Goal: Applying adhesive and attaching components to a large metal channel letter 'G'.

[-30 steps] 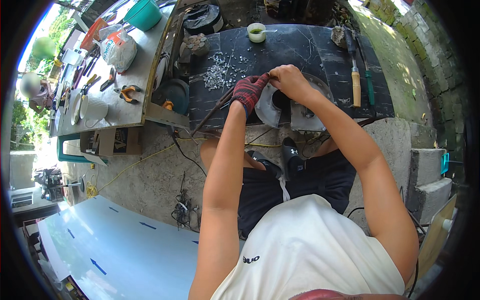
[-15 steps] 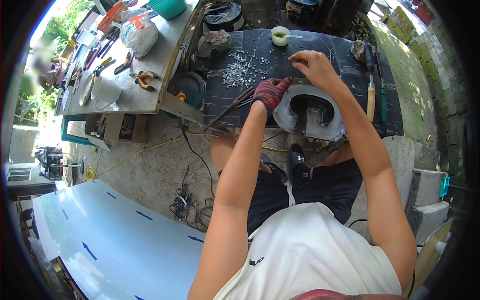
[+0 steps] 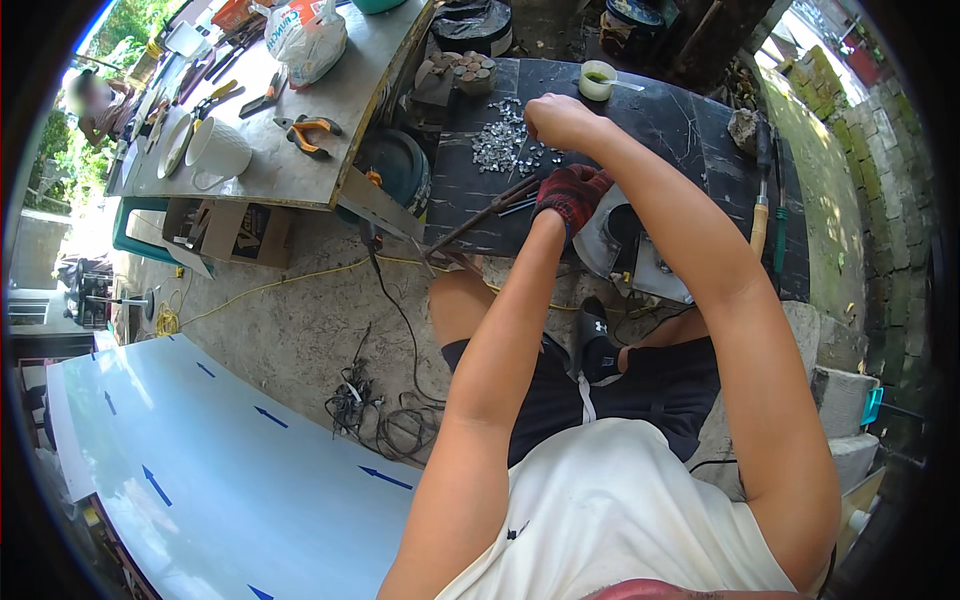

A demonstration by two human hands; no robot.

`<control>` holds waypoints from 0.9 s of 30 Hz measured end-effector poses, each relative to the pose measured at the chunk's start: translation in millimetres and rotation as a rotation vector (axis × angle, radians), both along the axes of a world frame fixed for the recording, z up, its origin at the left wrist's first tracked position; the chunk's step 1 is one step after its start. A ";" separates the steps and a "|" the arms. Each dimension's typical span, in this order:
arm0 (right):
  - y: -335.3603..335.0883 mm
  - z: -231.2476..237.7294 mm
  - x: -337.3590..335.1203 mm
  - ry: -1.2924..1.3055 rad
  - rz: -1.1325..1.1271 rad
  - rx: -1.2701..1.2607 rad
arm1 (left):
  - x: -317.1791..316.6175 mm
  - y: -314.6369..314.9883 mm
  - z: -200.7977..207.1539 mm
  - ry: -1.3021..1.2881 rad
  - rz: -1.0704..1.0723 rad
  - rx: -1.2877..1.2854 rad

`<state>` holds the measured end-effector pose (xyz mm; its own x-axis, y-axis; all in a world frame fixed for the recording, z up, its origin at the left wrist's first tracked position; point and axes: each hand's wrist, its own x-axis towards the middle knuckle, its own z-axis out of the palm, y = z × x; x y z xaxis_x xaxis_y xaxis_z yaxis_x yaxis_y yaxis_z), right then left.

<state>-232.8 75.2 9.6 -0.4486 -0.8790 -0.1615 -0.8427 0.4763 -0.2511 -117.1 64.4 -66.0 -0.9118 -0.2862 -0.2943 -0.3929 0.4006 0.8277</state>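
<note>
My left hand (image 3: 573, 194), in a red and black checked glove, is closed at the near edge of the black marble-patterned table, beside a curved grey metal piece (image 3: 598, 246). What its fingers hold, if anything, is hidden. Bare, with fingers bent together, my right hand (image 3: 562, 121) hovers at the right side of a scatter of small shiny clear pieces (image 3: 494, 150). Anything in its fingertips is too small to make out. Dark metal rods (image 3: 492, 212) lie left of the glove. Behind the right hand stands a small white cup (image 3: 594, 88) with green stuff and a light stick.
Wooden-handled tool (image 3: 759, 228) and green-handled tool (image 3: 781, 240) lie along the table's right side, near a stone (image 3: 743, 130). On the left workbench are orange-handled pliers (image 3: 309, 134), a white mug (image 3: 220, 150) and a plastic bag (image 3: 306, 42). Cables (image 3: 405, 425) trail over the floor.
My right hand has moved left from above the metal piece to the shiny pieces. My gloved left hand has turned and drawn slightly nearer. The whole view has shifted a little.
</note>
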 end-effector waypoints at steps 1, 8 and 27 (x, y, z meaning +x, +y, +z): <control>-6.0 -3.9 -0.8 0.046 0.012 0.055 | -0.2 -1.2 0.9 0.002 -0.023 -0.013; -22.2 -23.3 -6.6 0.093 0.019 0.076 | 2.7 3.3 13.3 0.002 0.009 -0.005; -12.0 -4.7 -1.5 -0.060 0.026 0.127 | 7.3 2.4 17.1 -0.021 -0.033 -0.025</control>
